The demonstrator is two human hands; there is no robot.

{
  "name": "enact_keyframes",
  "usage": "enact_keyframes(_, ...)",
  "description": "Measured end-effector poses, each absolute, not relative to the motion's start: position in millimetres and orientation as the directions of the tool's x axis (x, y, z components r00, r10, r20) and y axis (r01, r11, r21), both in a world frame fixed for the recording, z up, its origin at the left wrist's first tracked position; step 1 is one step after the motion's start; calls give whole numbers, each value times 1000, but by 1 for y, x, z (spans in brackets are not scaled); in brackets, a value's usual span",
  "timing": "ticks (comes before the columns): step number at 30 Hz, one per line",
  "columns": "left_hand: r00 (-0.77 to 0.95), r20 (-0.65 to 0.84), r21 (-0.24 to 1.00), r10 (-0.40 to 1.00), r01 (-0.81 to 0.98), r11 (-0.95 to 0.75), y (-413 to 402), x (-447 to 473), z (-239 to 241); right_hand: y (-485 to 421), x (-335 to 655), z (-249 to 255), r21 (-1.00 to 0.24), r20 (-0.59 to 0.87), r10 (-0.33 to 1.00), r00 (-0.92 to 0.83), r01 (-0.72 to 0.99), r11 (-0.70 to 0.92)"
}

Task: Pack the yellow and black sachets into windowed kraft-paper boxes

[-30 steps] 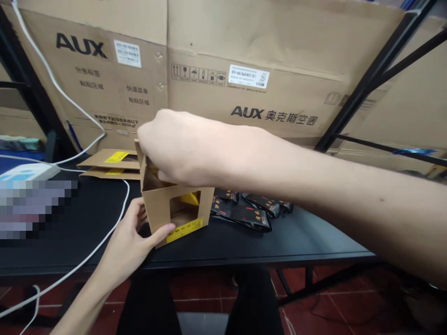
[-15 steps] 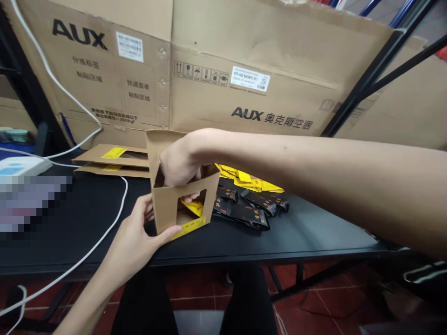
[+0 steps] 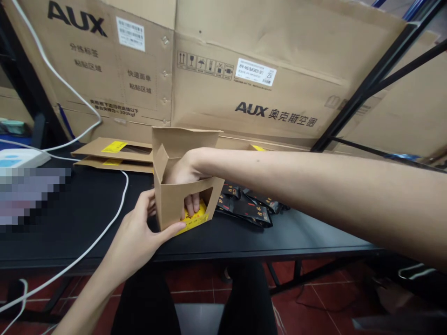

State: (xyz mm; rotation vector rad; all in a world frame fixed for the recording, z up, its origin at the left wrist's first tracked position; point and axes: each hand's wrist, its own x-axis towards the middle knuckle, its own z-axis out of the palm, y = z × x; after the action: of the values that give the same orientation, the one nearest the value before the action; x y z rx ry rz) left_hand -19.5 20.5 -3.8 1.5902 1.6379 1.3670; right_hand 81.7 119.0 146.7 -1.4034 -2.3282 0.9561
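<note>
The left hand (image 3: 139, 235) clasps the near lower corner of a small kraft box (image 3: 171, 204), thumb on its front, fingers curled round the side. The box stands upright near the front edge of the black table (image 3: 87, 209), top flaps open. The right hand (image 3: 183, 172) reaches inside. Its fingertips (image 3: 192, 204) show through the cut-out window, touching a yellow packet (image 3: 193, 219); pinching or just pressing cannot be told. Black sachets (image 3: 247, 209) lie just behind, flattened boxes (image 3: 115, 156) farther left.

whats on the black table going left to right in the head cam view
white device → flat folded cartons → open window box, gripped by the left hand, with the right hand inside it → black sachets
</note>
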Motion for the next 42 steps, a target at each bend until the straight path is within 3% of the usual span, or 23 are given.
enact_keyframes(3, -209, 289, 871, 934, 463, -166, 21, -20, -4, 123, 82, 143, -621, -22, 828, -560, 657, 428)
enact_keyframes(7, -223, 276, 879, 935, 451, -152, 21, -19, -1, 117, 96, 168, -549, -372, 694, -616, 749, 371)
enact_keyframes(9, -239, 270, 885, 933, 443, -142, 20, -18, 0, 110, 108, 192, -495, -486, 572, -661, 747, 444)
enact_keyframes(11, -258, 264, 890, 929, 438, -131, 20, -17, 2, 101, 124, 218, -462, -400, 541, -740, 673, 578)
enact_keyframes(14, -278, 256, 891, 926, 439, -115, 19, -16, 3, 98, 157, 246, -441, 23, 588, -809, 519, 732)
enact_keyframes(16, -284, 256, 888, 924, 448, -108, 18, -16, 4, 110, 186, 246, -406, 328, 633, -701, 500, 765)
enact_keyframes(17, -284, 256, 886, 924, 452, -106, 18, -16, 4, 121, 202, 238, -370, 393, 664, -637, 551, 748)
enact_keyframes(19, -288, 254, 882, 923, 461, -99, 18, -16, 4, 148, 233, 208, -189, 437, 701, -563, 705, 684)
enact_keyframes(22, -297, 246, 879, 923, 469, -83, 18, -16, 2, 191, 275, 140, 77, 239, 834, -497, 866, 493)
enact_keyframes(24, -299, 234, 881, 925, 467, -72, 19, -17, 1, 211, 294, 95, 145, 181, 882, -435, 899, 413)
enact_keyframes(26, -304, 227, 882, 925, 467, -64, 18, -18, 2, 223, 307, 60, 163, 230, 897, -376, 924, 346)
enact_keyframes(32, -322, 183, 856, 929, 518, 11, 16, -19, 8, 231, 328, 27, -3, 534, 822, -199, 972, 237)
enact_keyframes(35, -328, 159, 834, 931, 549, 51, 17, -19, 11, 232, 336, 27, -142, 634, 761, -140, 946, 292)
enact_keyframes(39, -336, 139, 824, 932, 560, 79, 17, -18, 14, 227, 339, 26, -491, 686, 727, -19, 726, 481)
enact_keyframes(42, -329, 136, 831, 935, 552, 73, 16, -18, 15, 222, 336, 28, -658, 665, 739, 112, 557, 508)
